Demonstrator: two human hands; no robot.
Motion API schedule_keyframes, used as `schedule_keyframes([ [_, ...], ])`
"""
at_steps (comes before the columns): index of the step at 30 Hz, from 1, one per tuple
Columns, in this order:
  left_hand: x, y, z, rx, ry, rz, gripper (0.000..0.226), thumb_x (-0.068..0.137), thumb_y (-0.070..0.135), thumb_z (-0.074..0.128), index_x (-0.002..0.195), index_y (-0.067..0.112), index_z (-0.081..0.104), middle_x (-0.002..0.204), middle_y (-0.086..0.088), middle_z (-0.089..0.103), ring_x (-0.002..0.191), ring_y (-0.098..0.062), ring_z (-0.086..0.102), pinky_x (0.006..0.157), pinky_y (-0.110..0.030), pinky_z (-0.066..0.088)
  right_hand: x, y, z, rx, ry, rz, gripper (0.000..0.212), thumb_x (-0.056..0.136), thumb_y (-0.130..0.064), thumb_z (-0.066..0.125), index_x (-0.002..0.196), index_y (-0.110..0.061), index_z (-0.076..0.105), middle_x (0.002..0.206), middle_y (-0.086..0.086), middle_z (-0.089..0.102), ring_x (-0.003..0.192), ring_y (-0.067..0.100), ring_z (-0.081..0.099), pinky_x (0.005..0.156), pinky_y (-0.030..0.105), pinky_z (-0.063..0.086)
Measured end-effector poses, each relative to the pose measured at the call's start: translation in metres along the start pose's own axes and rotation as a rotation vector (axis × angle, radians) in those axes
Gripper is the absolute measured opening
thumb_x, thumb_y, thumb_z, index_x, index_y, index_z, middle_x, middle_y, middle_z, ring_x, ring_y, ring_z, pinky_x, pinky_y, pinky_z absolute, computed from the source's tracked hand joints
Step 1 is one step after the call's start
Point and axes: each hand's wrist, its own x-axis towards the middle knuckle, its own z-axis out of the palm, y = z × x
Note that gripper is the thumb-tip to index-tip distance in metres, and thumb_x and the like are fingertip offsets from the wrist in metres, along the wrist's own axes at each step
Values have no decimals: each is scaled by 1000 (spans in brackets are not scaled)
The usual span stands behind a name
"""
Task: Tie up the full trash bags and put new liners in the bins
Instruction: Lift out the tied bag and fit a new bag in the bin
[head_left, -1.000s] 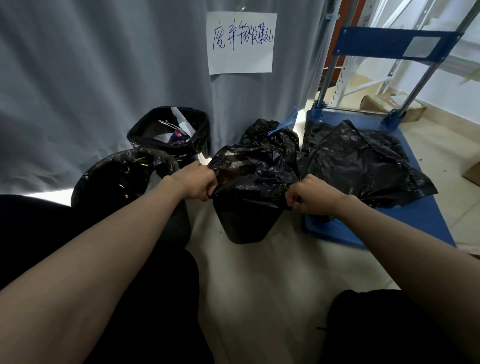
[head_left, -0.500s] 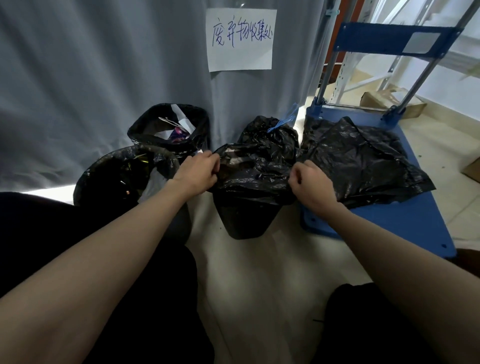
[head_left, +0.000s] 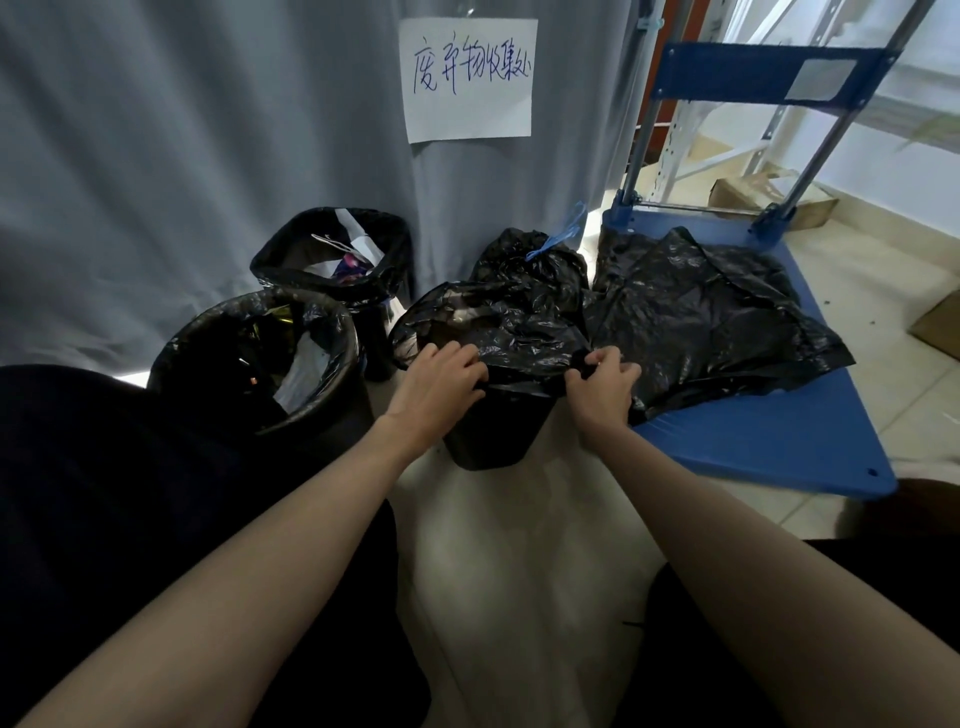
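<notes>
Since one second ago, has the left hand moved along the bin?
Yes. The left hand has slid right along the small bin, toward the right hand and away from the big bin on the left.

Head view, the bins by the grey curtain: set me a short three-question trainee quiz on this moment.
1. True or false: both hands grip the black liner at the rim of the small bin.
2. How many bins stand on the floor?
3. Where does the loose heap of black bags lie? A) on the blue cart B) inside the rear bin C) on the person's lap

Key:
1. True: left hand and right hand each hold its edge.
2. Three, counting the large bin.
3. A
</notes>
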Motion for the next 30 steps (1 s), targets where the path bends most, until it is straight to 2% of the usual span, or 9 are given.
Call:
schedule_keyframes([
  [2,-1,1,0,9,7,13,7,79,22,75,85,21,72,87,3,59,80,-18,56,68,-32,40,-4,3,-1,-109,9,-208,22,91,-18,56,112,-17,50,123,5,37,103,25,49,78,35,42],
  [5,-3,3,2,35,25,36,9,74,17,76,77,20,68,80,3,59,73,-18,57,63,-31,40,-9,10,-1,-417,43,-612,33,90,-15,51,124,-15,53,132,8,44,109,25,48,85,36,44],
  [7,-6,4,3,49,39,61,11,73,16,74,75,18,64,77,2,59,68,-18,56,61,-31,40,-11,16,2,-572,25,-719,38,90,-17,51,128,-15,52,135,9,47,115,28,49,90,40,44],
  [13,-23,2,5,106,16,196,8,73,15,67,73,16,59,72,0,55,63,-20,54,60,-32,41,-10,30,3,-669,-23,-728,45,92,-24,50,136,-17,45,141,10,45,121,29,49,94,43,44],
  [20,-53,-8,23,229,-145,280,14,72,20,76,77,20,64,75,3,58,70,-19,55,66,-32,41,-12,35,0,-717,-69,-745,45,92,-23,50,137,-19,43,144,9,41,118,29,52,91,42,45],
  [23,-59,-15,24,230,-125,230,9,79,24,73,77,21,64,75,5,56,73,-18,53,68,-32,38,-11,33,-1,-652,-60,-741,41,93,-22,48,134,-17,44,140,7,42,111,26,55,86,39,45],
  [25,-57,-14,18,163,-42,190,20,86,37,64,75,21,64,75,5,56,73,-18,53,70,-33,37,-11,31,0,-603,-51,-740,39,93,-20,48,131,-16,45,135,6,43,102,25,56,81,38,45],
  [28,-44,-17,3,-21,132,-57,23,90,40,52,79,21,55,79,4,52,74,-18,53,73,-35,36,-11,27,3,-522,-51,-712,38,91,-16,50,129,-14,46,130,6,42,92,26,57,75,38,48],
  [30,-34,-26,1,-80,137,-202,15,90,34,50,90,19,54,88,4,52,82,-18,54,77,-35,38,-11,24,7,-479,-68,-684,43,89,-13,53,131,-14,44,131,6,40,93,27,56,74,37,48],
])
